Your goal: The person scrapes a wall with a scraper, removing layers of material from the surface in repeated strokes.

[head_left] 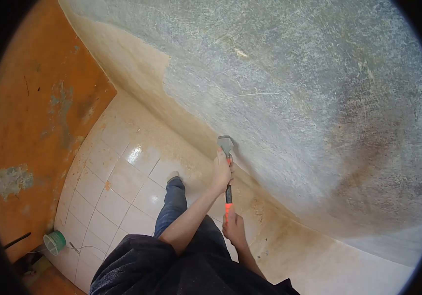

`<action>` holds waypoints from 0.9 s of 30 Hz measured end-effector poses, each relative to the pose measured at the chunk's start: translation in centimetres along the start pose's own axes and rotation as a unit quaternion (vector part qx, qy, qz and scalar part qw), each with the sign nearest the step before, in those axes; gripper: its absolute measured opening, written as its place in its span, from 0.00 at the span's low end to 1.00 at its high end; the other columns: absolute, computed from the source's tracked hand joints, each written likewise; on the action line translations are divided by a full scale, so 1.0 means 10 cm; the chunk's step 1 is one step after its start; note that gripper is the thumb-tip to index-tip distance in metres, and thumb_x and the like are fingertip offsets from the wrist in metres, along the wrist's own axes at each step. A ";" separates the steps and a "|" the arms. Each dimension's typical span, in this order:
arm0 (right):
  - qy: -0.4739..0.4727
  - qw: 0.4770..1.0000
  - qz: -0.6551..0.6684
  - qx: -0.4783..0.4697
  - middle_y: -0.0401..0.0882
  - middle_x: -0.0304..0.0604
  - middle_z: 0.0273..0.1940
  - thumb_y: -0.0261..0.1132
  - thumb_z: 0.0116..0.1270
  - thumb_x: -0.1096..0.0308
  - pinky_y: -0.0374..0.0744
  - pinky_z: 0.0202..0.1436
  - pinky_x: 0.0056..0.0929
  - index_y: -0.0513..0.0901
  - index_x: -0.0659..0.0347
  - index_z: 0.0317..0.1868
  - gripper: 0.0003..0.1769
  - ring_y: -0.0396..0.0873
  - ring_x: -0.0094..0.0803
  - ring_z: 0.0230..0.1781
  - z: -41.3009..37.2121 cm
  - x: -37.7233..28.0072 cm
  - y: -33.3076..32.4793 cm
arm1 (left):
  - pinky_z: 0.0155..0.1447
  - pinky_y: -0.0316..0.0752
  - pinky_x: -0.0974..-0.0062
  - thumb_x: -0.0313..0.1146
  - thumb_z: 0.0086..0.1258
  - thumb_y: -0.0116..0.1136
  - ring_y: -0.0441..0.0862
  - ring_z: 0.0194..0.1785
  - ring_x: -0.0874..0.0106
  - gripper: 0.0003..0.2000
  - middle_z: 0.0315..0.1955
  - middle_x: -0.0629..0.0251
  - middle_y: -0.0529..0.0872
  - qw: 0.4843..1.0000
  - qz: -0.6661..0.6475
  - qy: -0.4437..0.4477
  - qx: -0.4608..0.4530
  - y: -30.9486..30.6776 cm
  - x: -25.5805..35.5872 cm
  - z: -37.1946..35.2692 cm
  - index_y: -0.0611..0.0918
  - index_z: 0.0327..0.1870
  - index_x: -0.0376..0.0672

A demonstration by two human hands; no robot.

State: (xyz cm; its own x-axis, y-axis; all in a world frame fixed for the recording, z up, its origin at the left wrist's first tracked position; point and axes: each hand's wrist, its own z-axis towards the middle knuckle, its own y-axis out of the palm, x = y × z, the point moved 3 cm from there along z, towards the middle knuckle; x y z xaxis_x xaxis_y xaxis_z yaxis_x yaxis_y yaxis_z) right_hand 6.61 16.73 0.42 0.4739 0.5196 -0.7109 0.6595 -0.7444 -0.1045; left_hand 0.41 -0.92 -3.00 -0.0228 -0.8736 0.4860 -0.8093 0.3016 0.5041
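Note:
A long-handled scraper [228, 194] with a black shaft and orange parts is held in both hands. Around the upper shaft, just below the wide grey head, my left hand [222, 169] is closed. Lower down, my right hand [233, 229] wraps the orange grip. The scraper's head lies against or very near the lower part of the grey-green wall [289, 98], whose surface is scratched and patchy; exact contact cannot be made out. Beside the head, a beige strip [181, 128] runs along the wall's foot.
An orange wall [34, 108] with flaked grey patches stands to the left. Dusty pale floor tiles [115, 196] lie below, with orange crumbs. A green basket [55, 242] and a thin cord sit at the lower left. My shoe [173, 175] is near the wall's foot.

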 end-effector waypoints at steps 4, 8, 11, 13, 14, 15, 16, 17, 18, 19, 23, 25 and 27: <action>0.001 1.000 0.011 0.010 0.61 0.31 0.13 0.45 0.79 0.41 0.58 0.14 0.22 0.65 0.55 0.19 0.33 0.58 0.18 0.10 -0.08 0.11 -0.03 | 0.16 0.50 0.77 0.65 0.78 0.25 0.50 0.13 0.81 0.28 0.14 0.79 0.56 0.999 0.024 -0.007 -0.039 0.04 -0.15 -0.08 0.66 0.29 0.52; -0.051 0.998 -0.040 -0.003 0.62 0.31 0.14 0.45 0.79 0.43 0.59 0.15 0.22 0.65 0.55 0.19 0.32 0.59 0.19 0.11 0.10 -0.13 -0.02 | 0.16 0.50 0.77 0.63 0.79 0.24 0.50 0.13 0.81 0.27 0.13 0.79 0.55 0.999 -0.010 0.031 0.033 -0.06 0.11 0.10 0.65 0.29 0.52; -0.035 0.998 -0.042 0.006 0.61 0.30 0.14 0.45 0.80 0.44 0.60 0.16 0.22 0.66 0.55 0.20 0.31 0.59 0.18 0.12 0.09 -0.06 0.01 | 0.16 0.50 0.77 0.62 0.79 0.23 0.50 0.12 0.81 0.26 0.13 0.79 0.55 1.000 0.001 0.012 0.012 0.04 0.04 -0.04 0.65 0.28 0.52; -0.012 1.000 -0.019 0.006 0.61 0.30 0.14 0.45 0.80 0.46 0.60 0.17 0.23 0.66 0.56 0.19 0.31 0.60 0.19 0.12 -0.07 0.01 -0.07 | 0.15 0.49 0.78 0.61 0.79 0.22 0.50 0.12 0.81 0.26 0.13 0.80 0.55 0.999 0.023 -0.028 -0.035 0.10 -0.04 -0.14 0.65 0.28 0.53; -0.012 1.000 -0.019 0.007 0.61 0.30 0.14 0.45 0.80 0.46 0.60 0.17 0.23 0.66 0.56 0.19 0.31 0.60 0.19 0.12 0.04 0.00 -0.07 | 0.15 0.49 0.78 0.61 0.79 0.22 0.50 0.12 0.81 0.26 0.13 0.80 0.55 0.999 0.022 -0.029 -0.036 0.06 0.02 -0.06 0.65 0.28 0.53; -0.058 0.996 -0.061 0.015 0.62 0.31 0.14 0.45 0.80 0.46 0.61 0.17 0.23 0.66 0.56 0.18 0.32 0.61 0.20 0.12 0.18 -0.08 -0.05 | 0.16 0.49 0.77 0.62 0.79 0.22 0.50 0.12 0.81 0.27 0.13 0.79 0.55 1.000 -0.006 0.010 -0.014 -0.04 0.12 0.08 0.66 0.28 0.53; -0.109 0.988 -0.105 0.019 0.62 0.31 0.14 0.45 0.80 0.46 0.61 0.17 0.24 0.66 0.56 0.17 0.33 0.61 0.20 0.12 0.28 -0.15 -0.04 | 0.16 0.49 0.76 0.62 0.79 0.22 0.50 0.12 0.80 0.27 0.13 0.79 0.55 0.998 -0.038 0.055 0.007 -0.09 0.22 0.16 0.66 0.28 0.53; -0.110 0.988 -0.106 0.018 0.62 0.31 0.14 0.45 0.80 0.46 0.61 0.17 0.24 0.66 0.56 0.17 0.33 0.61 0.20 0.12 0.19 -0.11 -0.03 | 0.16 0.49 0.76 0.63 0.78 0.22 0.50 0.12 0.80 0.27 0.13 0.79 0.55 0.998 -0.026 0.056 0.007 -0.12 0.24 0.18 0.66 0.29 0.53; -0.082 0.993 -0.086 0.020 0.63 0.32 0.14 0.45 0.80 0.46 0.62 0.17 0.24 0.66 0.56 0.17 0.33 0.62 0.21 0.12 0.07 -0.04 0.01 | 0.16 0.49 0.76 0.63 0.78 0.22 0.50 0.12 0.80 0.27 0.13 0.79 0.55 0.998 -0.027 0.062 0.008 -0.09 0.21 0.14 0.66 0.29 0.53; -0.051 0.996 -0.069 0.020 0.64 0.32 0.14 0.45 0.80 0.46 0.62 0.17 0.24 0.66 0.56 0.16 0.33 0.62 0.21 0.12 0.02 -0.03 0.04 | 0.16 0.48 0.76 0.63 0.78 0.22 0.50 0.12 0.80 0.27 0.13 0.79 0.55 1.000 0.002 0.005 -0.008 -0.01 0.04 0.02 0.66 0.29 0.53; -0.122 0.983 -0.127 0.047 0.64 0.32 0.14 0.45 0.80 0.46 0.62 0.17 0.24 0.66 0.56 0.16 0.33 0.63 0.21 0.12 0.00 -0.10 -0.04 | 0.17 0.48 0.76 0.64 0.77 0.23 0.49 0.12 0.81 0.27 0.13 0.79 0.56 0.999 -0.004 -0.039 -0.038 -0.01 0.05 -0.01 0.65 0.29 0.54; -0.061 0.995 -0.075 0.037 0.63 0.32 0.13 0.44 0.80 0.46 0.62 0.17 0.24 0.66 0.56 0.16 0.34 0.62 0.21 0.11 0.03 0.01 0.00 | 0.17 0.48 0.75 0.62 0.78 0.23 0.48 0.13 0.81 0.26 0.14 0.79 0.56 0.999 -0.006 -0.015 -0.027 -0.04 0.10 0.00 0.66 0.29 0.54; -0.018 0.998 -0.038 0.036 0.62 0.32 0.13 0.43 0.80 0.45 0.62 0.17 0.24 0.66 0.56 0.16 0.34 0.62 0.21 0.11 -0.07 0.06 0.05 | 0.17 0.48 0.75 0.62 0.78 0.23 0.48 0.13 0.81 0.26 0.14 0.79 0.56 0.999 0.015 -0.032 -0.037 0.01 0.02 -0.10 0.65 0.29 0.53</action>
State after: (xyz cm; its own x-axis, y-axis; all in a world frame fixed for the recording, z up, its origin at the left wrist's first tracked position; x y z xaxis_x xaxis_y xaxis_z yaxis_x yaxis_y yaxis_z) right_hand 7.62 16.99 0.45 0.4021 0.5611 -0.7235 0.6482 -0.7326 -0.2078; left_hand 0.88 -0.67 -2.14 -0.0855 -0.8859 0.4560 -0.7622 0.3529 0.5427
